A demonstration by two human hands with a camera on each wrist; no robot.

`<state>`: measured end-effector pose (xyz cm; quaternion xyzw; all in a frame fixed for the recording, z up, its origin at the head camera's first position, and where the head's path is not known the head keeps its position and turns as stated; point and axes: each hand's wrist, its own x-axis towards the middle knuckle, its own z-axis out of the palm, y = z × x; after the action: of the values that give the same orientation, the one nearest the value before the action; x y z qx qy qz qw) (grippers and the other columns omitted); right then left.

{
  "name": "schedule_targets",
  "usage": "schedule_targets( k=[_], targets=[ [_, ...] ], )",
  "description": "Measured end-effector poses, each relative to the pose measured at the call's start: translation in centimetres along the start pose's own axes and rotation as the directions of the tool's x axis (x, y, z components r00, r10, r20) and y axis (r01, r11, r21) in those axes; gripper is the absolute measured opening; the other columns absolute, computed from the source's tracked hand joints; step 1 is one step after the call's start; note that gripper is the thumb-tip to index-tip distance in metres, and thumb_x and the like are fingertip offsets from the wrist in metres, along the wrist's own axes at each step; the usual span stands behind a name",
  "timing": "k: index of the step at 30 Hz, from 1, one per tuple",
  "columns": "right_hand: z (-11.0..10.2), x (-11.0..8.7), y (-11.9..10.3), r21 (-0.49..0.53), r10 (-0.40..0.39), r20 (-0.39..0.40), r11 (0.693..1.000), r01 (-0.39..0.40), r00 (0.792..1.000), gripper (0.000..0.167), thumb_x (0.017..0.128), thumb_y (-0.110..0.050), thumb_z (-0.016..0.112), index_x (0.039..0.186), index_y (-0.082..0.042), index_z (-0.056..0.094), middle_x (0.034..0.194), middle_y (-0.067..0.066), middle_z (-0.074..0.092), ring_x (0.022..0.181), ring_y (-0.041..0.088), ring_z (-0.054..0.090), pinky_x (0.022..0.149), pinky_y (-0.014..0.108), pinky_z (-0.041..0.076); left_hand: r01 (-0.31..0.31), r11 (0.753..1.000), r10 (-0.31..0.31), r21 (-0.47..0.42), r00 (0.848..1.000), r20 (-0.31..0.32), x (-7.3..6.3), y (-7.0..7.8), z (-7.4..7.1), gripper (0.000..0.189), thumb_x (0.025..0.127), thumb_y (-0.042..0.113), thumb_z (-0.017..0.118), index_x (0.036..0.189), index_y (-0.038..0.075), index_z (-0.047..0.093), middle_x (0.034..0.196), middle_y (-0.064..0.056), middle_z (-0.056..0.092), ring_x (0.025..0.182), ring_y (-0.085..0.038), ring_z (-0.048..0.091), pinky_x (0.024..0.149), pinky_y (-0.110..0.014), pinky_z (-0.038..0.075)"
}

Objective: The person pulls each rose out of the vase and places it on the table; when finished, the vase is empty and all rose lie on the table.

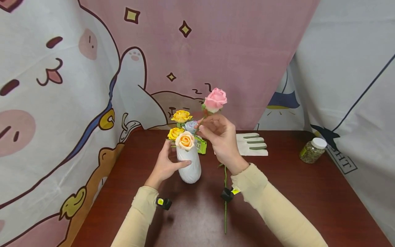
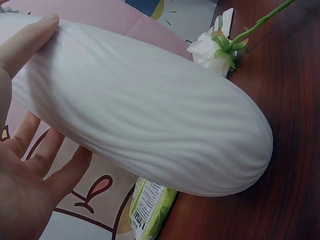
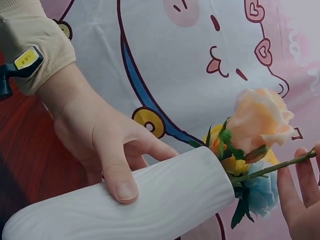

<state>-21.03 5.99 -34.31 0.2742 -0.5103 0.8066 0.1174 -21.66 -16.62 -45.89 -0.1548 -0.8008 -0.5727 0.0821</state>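
A white ribbed vase point(image 1: 190, 164) is gripped by my left hand point(image 1: 168, 164), thumb in front and fingers around the far side. Yellow roses point(image 1: 181, 116), a peach rose point(image 1: 185, 140) and a pale blue rose point(image 1: 190, 126) fill its mouth. To the right, my right hand point(image 1: 223, 139) pinches the stem of a pink rose point(image 1: 216, 100), its bloom above the fingers. In the right wrist view that stem point(image 3: 275, 167) reaches the vase mouth; its lower end is hidden. A white rose point(image 2: 212, 52) lies on the table beyond the vase in the left wrist view.
The white rose's stem point(image 1: 225, 216) runs toward the table's front. Behind the vase is a green packet point(image 1: 201, 145). A white glove-like item with green stripes point(image 1: 252, 144) lies behind my right hand. A white-lidded jar point(image 1: 313, 151) stands far right. Printed cloth hangs behind the table.
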Motion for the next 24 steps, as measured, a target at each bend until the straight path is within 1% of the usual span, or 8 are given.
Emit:
schedule_targets(
  k=[3,6,9,12,16,20,24],
  targets=[
    [0.0,0.1,-0.1,-0.021,-0.023,0.001,1.000,0.023,1.000,0.031,0.095,0.016,0.064,0.105,-0.012,0.072,0.103,0.008,0.075,0.097,0.022,0.074,0.086,0.043,0.063,-0.002,1.000,0.002,-0.007,1.000,0.003,0.0,-0.1,0.0,0.085,0.076,0.022,0.097,0.143,0.023,0.046,0.134,-0.002,0.060,0.123,-0.038,0.059,0.103,-0.055,0.049],
    [0.0,0.3,-0.4,-0.044,-0.052,0.008,0.998,0.052,0.999,0.028,0.096,0.013,0.066,0.107,-0.011,0.074,0.105,0.010,0.075,0.097,0.024,0.074,0.086,0.044,0.063,-0.011,1.000,0.011,-0.017,1.000,0.006,0.1,-0.1,-0.1,0.085,0.076,0.022,0.096,0.144,0.023,0.046,0.134,-0.003,0.060,0.123,-0.038,0.059,0.103,-0.057,0.049],
    [-0.1,0.6,-0.7,-0.043,-0.082,0.004,0.996,0.082,0.997,0.026,0.097,0.012,0.066,0.109,-0.009,0.074,0.106,0.008,0.076,0.097,0.023,0.075,0.087,0.044,0.062,-0.016,1.000,0.016,-0.021,1.000,0.007,0.1,-0.1,-0.1,0.084,0.076,0.022,0.096,0.143,0.022,0.046,0.134,-0.004,0.060,0.122,-0.038,0.059,0.103,-0.058,0.049],
    [-0.2,0.9,-1.1,-0.046,-0.112,-0.022,0.993,0.111,0.993,0.027,0.096,0.012,0.066,0.110,-0.010,0.074,0.106,0.006,0.076,0.096,0.022,0.075,0.086,0.043,0.063,-0.017,1.000,0.018,-0.014,1.000,0.004,0.0,-0.1,-0.1,0.085,0.076,0.021,0.096,0.143,0.022,0.046,0.134,-0.006,0.060,0.121,-0.035,0.059,0.103,-0.057,0.049],
    [-0.5,1.3,-1.6,-0.056,-0.144,-0.083,0.989,0.139,0.986,0.032,0.096,0.013,0.066,0.110,-0.015,0.073,0.106,0.005,0.076,0.095,0.021,0.076,0.085,0.041,0.063,-0.014,1.000,0.014,-0.005,1.000,0.006,0.1,0.0,-0.1,0.086,0.075,0.020,0.097,0.144,0.022,0.045,0.135,-0.008,0.060,0.121,-0.031,0.061,0.103,-0.054,0.050],
    [-1.0,1.7,-2.2,0.012,-0.134,-0.133,0.991,0.137,0.982,0.037,0.095,0.017,0.063,0.108,-0.017,0.073,0.105,0.006,0.076,0.095,0.021,0.076,0.085,0.038,0.063,-0.005,1.000,0.005,-0.015,1.000,0.008,0.1,0.1,-0.1,0.087,0.075,0.018,0.097,0.144,0.022,0.045,0.136,-0.008,0.059,0.122,-0.035,0.060,0.104,-0.054,0.050],
    [-1.8,2.0,-2.8,0.069,-0.143,-0.158,0.985,0.155,0.977,0.038,0.095,0.019,0.061,0.108,-0.014,0.074,0.104,0.007,0.075,0.095,0.022,0.076,0.083,0.035,0.062,0.005,1.000,-0.005,-0.031,1.000,0.006,0.0,0.1,0.0,0.088,0.075,0.015,0.097,0.145,0.021,0.045,0.137,-0.010,0.057,0.124,-0.039,0.058,0.105,-0.056,0.048]
  ],
)
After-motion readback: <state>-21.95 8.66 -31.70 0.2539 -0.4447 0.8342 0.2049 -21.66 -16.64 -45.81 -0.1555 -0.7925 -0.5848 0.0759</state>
